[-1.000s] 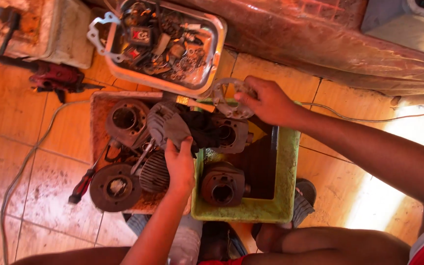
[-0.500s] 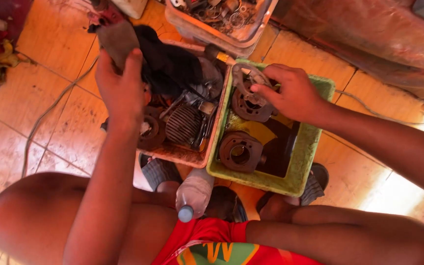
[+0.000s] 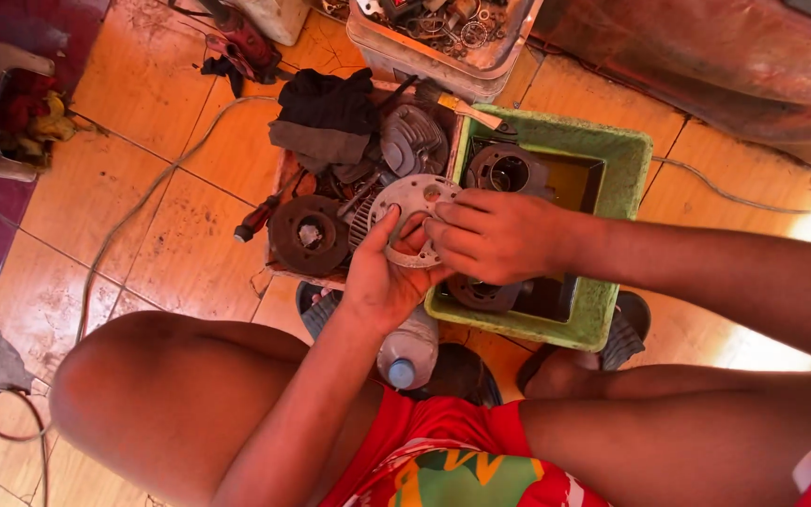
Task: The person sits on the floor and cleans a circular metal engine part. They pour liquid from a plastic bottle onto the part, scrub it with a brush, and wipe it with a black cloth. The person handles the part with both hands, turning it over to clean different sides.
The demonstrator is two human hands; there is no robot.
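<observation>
Both hands hold a flat, pale grey ring-shaped plate (image 3: 412, 201) with holes, in front of my knees. My left hand (image 3: 382, 277) grips its lower left edge from below. Fingers of my right hand (image 3: 490, 235) press on its right side. Below the hands sits a green plastic tray (image 3: 623, 178) with round dark engine parts (image 3: 507, 171) in it. Left of it, a reddish tray holds a finned cylinder (image 3: 412, 138), a rusty round flywheel (image 3: 308, 235) and dark rags (image 3: 328, 117).
A red-handled screwdriver (image 3: 257, 219) lies by the reddish tray. A white tub (image 3: 443, 38) of small metal parts stands at the top. A clear plastic bottle (image 3: 408, 349) sits between my legs. A grey cable (image 3: 133, 221) crosses the orange tiled floor.
My left hand has let go of the dark rag and come down to the plate. My right hand has lifted the ring plate out of the green tray to meet it.
</observation>
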